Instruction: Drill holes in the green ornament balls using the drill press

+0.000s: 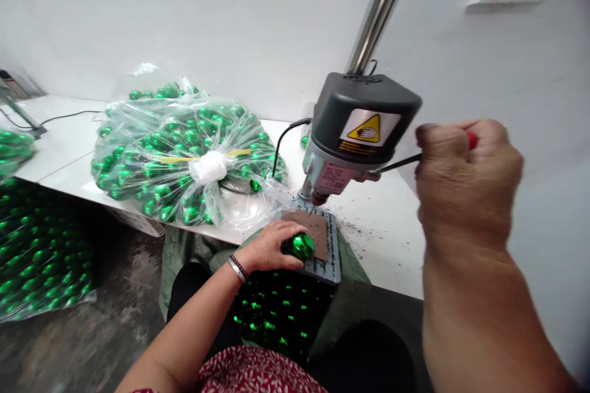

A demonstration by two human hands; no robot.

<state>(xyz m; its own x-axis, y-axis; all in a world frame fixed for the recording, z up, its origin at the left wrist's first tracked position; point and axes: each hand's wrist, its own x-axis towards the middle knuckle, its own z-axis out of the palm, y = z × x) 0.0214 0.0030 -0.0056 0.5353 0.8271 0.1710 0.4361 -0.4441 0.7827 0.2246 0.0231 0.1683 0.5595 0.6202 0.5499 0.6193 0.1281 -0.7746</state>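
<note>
My left hand [273, 245] is closed round a shiny green ball ornament [302, 246], just over the front of the drill press base [332, 267]. A brown board [319, 227] lies on that base beneath the thin drill bit [313, 209], which points down a little behind the ball. On the right, my right hand [465, 178] is wrapped round the end of the feed lever [400, 163]; a bit of its red knob shows between the fingers. The dark motor head [364, 116] with a yellow warning label sits between both hands.
A tied clear plastic bag of green balls [184, 147] rests on the white table [69, 147] to the left. Another full bag [41, 252] stands on the floor. Below the press, more green balls [271, 313] lie in a green sack [345, 295]. Dark shavings [364, 227] speckle the tabletop.
</note>
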